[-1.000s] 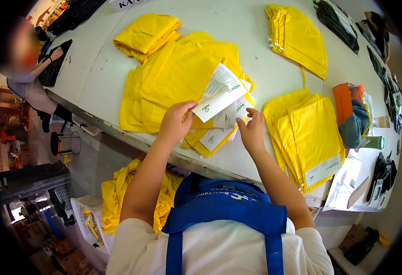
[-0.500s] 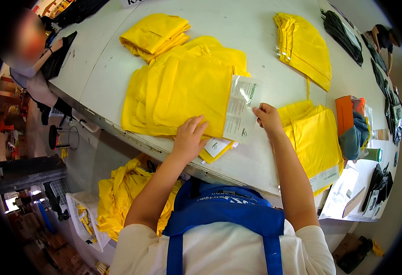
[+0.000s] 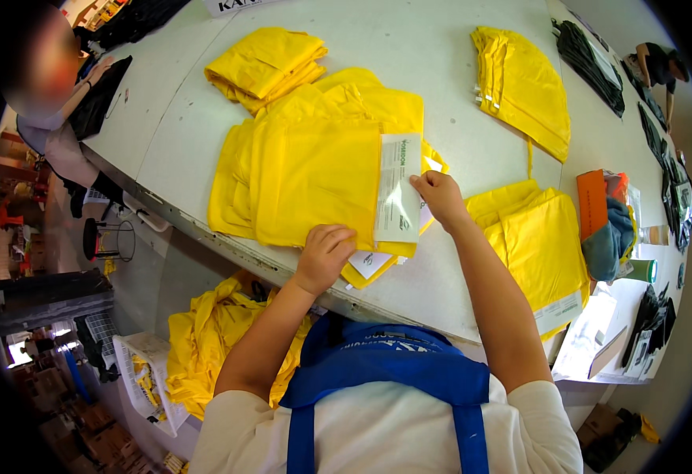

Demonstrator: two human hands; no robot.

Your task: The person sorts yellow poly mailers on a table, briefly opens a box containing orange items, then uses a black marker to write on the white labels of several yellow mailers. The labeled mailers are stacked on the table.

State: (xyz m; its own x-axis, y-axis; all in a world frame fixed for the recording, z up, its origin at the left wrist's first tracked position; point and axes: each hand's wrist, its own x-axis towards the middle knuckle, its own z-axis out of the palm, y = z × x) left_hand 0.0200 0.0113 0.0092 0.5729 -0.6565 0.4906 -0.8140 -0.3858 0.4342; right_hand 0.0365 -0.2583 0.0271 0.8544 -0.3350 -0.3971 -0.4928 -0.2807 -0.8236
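Note:
A folded yellow garment [image 3: 318, 182], seemingly in a clear plastic bag, lies on top of a pile of folded yellow garments. Along its right side runs the bag's clear printed edge [image 3: 399, 186]. My right hand [image 3: 439, 197] is closed, thumb and fingertips pinching that edge. My left hand [image 3: 326, 257] grips the lower edge of the same garment with its fingers curled. Under it, a white card [image 3: 368, 261] and more yellow fabric stick out toward me. What the curled fingertips press on underneath is hidden.
Another bagged yellow garment [image 3: 532, 245] lies to the right, near an orange box [image 3: 592, 204]. Further yellow bundles [image 3: 263, 63] and a fanned yellow stack [image 3: 520, 87] lie farther back. Loose yellow fabric [image 3: 220, 340] hangs below the table's edge. A person sits far left.
The garment's printed bag edge has shifted left and lies flatter, uncovering a white card and yellow fabric beneath. My right hand moved left with it; my left hand slid slightly nearer and curled its fingers.

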